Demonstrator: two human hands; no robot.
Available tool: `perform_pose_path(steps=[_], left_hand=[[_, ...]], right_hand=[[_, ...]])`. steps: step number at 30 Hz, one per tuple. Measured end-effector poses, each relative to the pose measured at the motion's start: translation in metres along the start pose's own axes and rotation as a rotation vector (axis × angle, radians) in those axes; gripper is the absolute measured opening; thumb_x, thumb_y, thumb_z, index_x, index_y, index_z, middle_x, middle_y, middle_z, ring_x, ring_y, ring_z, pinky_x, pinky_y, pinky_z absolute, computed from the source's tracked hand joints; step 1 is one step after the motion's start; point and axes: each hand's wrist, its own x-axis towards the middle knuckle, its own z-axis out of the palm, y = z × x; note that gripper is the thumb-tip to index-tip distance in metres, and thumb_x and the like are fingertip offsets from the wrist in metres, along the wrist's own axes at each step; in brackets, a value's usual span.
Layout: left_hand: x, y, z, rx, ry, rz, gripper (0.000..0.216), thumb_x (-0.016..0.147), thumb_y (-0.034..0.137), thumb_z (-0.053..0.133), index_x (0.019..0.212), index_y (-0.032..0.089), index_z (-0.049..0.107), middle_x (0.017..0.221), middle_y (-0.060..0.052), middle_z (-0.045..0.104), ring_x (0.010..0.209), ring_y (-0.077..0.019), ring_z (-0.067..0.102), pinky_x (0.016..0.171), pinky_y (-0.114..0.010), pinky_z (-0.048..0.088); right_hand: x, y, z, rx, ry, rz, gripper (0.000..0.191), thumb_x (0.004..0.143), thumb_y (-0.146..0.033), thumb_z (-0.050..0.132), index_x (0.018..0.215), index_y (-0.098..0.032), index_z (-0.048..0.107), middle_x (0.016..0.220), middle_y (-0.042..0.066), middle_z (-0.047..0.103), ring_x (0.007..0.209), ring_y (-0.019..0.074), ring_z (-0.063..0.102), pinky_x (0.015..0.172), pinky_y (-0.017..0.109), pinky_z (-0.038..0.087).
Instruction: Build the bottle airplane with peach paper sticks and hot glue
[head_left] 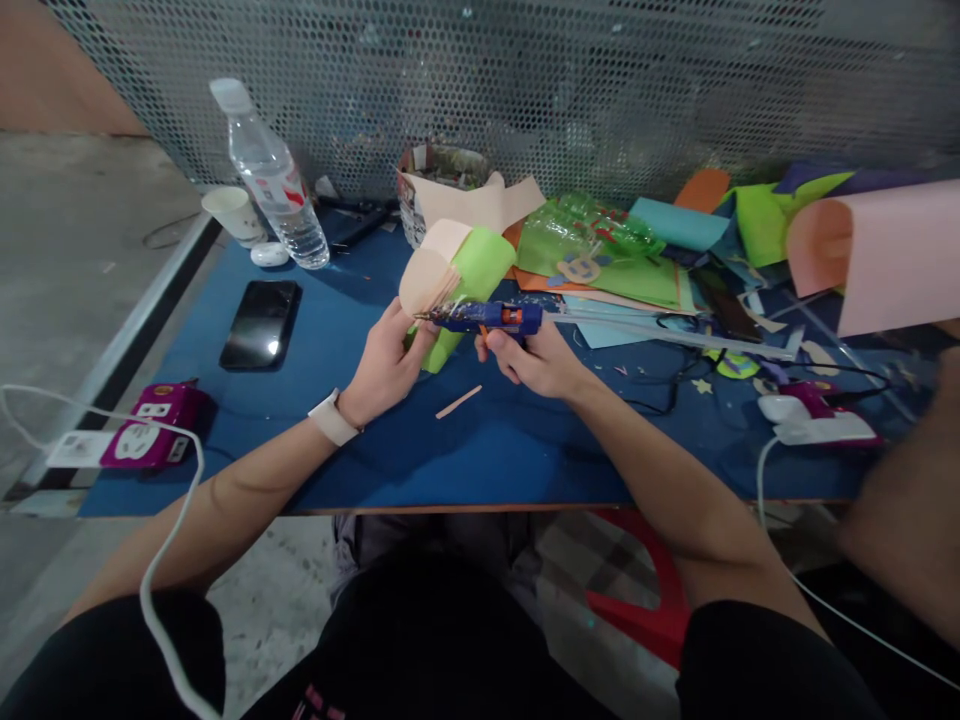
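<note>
My left hand [388, 362], with a white band on its wrist, grips a craft piece made of curved peach sheets [429, 278] and bright green sheets [480, 262]. Its fingertips are partly hidden behind the sheets. In my right hand [541, 358] is a blue hot glue gun [487, 318] with an orange trigger, its nozzle pointing left at the lower edge of the peach sheets. I cannot tell whether the nozzle touches them. A long clear glue stick [675, 332] extends from the gun's back end. Below the hands, a thin peach strip [459, 402] lies on the blue table [480, 465].
At left are a water bottle [276, 185], paper cup [234, 215], phone [260, 324] and purple power block [156, 425] with a white cable. A tub [411, 215], green plastic bottle [592, 222] and coloured sheets [694, 225] line the back. Another person's arm [911, 500] is at right.
</note>
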Motion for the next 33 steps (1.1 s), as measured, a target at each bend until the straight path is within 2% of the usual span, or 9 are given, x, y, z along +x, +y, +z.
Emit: perform_pose_path(steps=[6,9,16,23,29,33], left_hand=[[0.000,-0.013,-0.004,0.171,-0.004,0.098,0.050,0.123,0.052,0.053,0.152,0.019,0.077,0.147,-0.020,0.077,0.136,-0.0333,0.075,0.130,-0.051,0.056],[0.000,-0.019,-0.005,0.246,0.025,0.142,0.050,0.124,0.051,0.050,0.156,0.021,0.074,0.152,-0.019,0.075,0.141,-0.0338,0.074,0.131,-0.052,0.057],[-0.001,-0.019,-0.008,0.345,0.022,0.162,0.055,0.125,0.055,0.045,0.165,0.023,0.066,0.159,-0.019,0.069,0.149,-0.0351,0.069,0.135,-0.057,0.054],[-0.001,-0.016,-0.010,0.377,0.005,0.173,0.058,0.126,0.056,0.042,0.168,0.022,0.064,0.160,-0.020,0.068,0.150,-0.0357,0.068,0.136,-0.058,0.053],[-0.002,-0.017,-0.009,0.377,0.022,0.174,0.062,0.125,0.060,0.043,0.170,0.022,0.061,0.162,-0.020,0.068,0.154,-0.0385,0.065,0.136,-0.062,0.052],[0.000,-0.017,-0.009,0.357,0.007,0.167,0.065,0.125,0.063,0.043,0.172,0.020,0.059,0.162,-0.022,0.067,0.152,-0.0384,0.066,0.133,-0.058,0.055]], right_hand=[[0.000,0.000,0.001,0.010,0.012,0.005,0.073,0.103,-0.094,0.066,0.090,-0.023,0.066,0.075,0.002,0.065,0.067,0.0165,0.061,0.057,0.028,0.044],[0.001,-0.002,0.002,0.007,0.021,-0.021,0.073,0.103,-0.093,0.067,0.087,-0.023,0.064,0.068,0.000,0.059,0.066,0.0163,0.060,0.056,0.027,0.043],[0.000,0.000,0.001,-0.007,0.034,-0.008,0.073,0.103,-0.093,0.069,0.082,-0.023,0.062,0.068,0.000,0.057,0.067,0.0156,0.060,0.057,0.027,0.042],[-0.001,0.007,0.001,-0.012,0.046,-0.011,0.072,0.102,-0.093,0.069,0.083,-0.024,0.060,0.068,-0.002,0.051,0.065,0.0150,0.051,0.055,0.029,0.037],[0.001,0.011,0.000,-0.012,0.038,-0.039,0.070,0.103,-0.091,0.071,0.083,-0.025,0.056,0.072,-0.002,0.049,0.068,0.0160,0.050,0.057,0.030,0.039],[0.001,0.013,0.000,-0.002,0.033,-0.021,0.071,0.102,-0.093,0.070,0.085,-0.026,0.056,0.071,-0.002,0.047,0.065,0.0156,0.047,0.054,0.030,0.036]])
